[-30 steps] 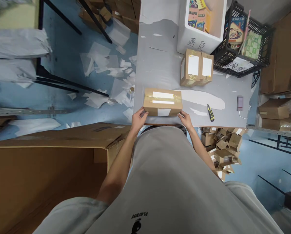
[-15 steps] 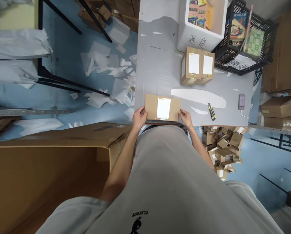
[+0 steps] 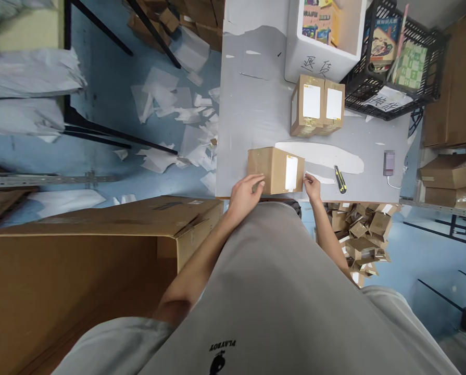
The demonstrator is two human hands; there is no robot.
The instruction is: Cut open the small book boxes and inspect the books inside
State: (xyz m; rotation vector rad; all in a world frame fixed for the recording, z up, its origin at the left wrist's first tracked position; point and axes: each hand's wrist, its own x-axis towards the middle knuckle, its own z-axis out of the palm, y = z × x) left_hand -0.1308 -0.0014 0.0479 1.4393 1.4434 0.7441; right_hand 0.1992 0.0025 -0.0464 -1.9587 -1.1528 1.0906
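Observation:
A closed cardboard box (image 3: 277,169) with a white label stands at the table's near edge, turned so that two of its sides show. My left hand (image 3: 246,197) is against the box's lower left, its fingers bent together at the side. At the right end, my right hand (image 3: 312,187) has its thumb and fingertips pinched at the box's edge. A yellow and black utility knife (image 3: 340,179) lies to the right of that hand. Two labelled boxes (image 3: 311,104) stand side by side farther back.
On the grey table (image 3: 248,114), a white foam bin (image 3: 314,60) and a black crate (image 3: 389,99) hold books. A phone-like device (image 3: 389,162) with a cable lies right. A large open carton (image 3: 100,229) is at lower left; small boxes (image 3: 360,245) are heaped below the table's right side.
The box has shifted right and turned, so its left side now shows. My left hand has moved right along with it, and my right hand has also moved right.

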